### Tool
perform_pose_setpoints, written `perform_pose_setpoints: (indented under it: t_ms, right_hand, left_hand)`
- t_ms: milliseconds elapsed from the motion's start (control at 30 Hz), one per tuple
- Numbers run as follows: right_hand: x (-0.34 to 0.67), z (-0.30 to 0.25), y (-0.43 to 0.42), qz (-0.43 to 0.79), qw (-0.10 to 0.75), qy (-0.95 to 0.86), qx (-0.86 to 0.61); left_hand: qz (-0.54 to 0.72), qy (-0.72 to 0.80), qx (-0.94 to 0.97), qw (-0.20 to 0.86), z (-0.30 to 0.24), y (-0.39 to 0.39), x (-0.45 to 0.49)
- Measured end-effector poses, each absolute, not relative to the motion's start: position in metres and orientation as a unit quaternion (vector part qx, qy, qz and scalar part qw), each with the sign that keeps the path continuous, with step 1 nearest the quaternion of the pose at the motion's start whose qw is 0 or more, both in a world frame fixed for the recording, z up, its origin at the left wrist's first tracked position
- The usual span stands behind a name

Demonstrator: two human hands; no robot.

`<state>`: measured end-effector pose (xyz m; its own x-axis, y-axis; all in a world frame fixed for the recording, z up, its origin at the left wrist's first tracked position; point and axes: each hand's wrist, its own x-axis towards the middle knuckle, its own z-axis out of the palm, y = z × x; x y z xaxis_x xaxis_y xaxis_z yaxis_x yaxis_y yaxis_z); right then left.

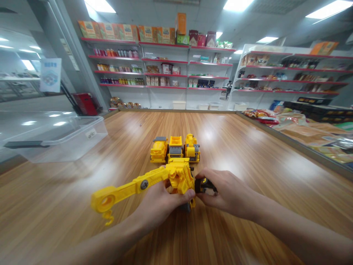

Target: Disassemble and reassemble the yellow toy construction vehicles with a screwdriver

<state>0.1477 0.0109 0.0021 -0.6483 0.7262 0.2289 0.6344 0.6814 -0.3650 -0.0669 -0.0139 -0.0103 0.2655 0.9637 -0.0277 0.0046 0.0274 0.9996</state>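
A yellow toy crane truck (179, 175) is held above the near middle of the table, its long boom and hook reaching out to the left. My left hand (162, 200) is closed around its body, thumb on the near side. At the crane's right side my right hand (224, 189) pinches a black wheel piece (199, 185) with a dark part behind it; whether the wheel is joined to the truck I cannot tell. Just beyond stand a yellow tanker-like toy truck (159, 150), a toy dump truck (175, 146) and a toy excavator (191, 148), side by side.
A clear plastic bin (68, 145) with a dark handle stands at the left on the wood-grain table (242, 147). Packaged goods (311, 129) lie beyond the table's right edge. Stocked shelves (165, 60) line the back. A tiny object (140, 124) lies on the far left tabletop.
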Motion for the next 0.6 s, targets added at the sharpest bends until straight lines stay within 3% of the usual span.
perform_pose_setpoints:
  t_ms: [200, 400, 600]
  right_hand:
    - [0.148, 0.009, 0.01, 0.098, 0.197, -0.894, -0.391]
    - [0.151, 0.017, -0.001, 0.057, 0.037, -0.947, -0.313]
    - [0.154, 0.023, -0.004, 0.047, 0.007, -0.946, -0.321]
  left_hand:
    - [0.458, 0.444, 0.538, 0.551, -0.004, -0.011, -0.067]
    - [0.494, 0.455, 0.516, 0.532, 0.004, -0.01, -0.071]
    - [0.498, 0.455, 0.513, 0.531, -0.003, -0.007, -0.071]
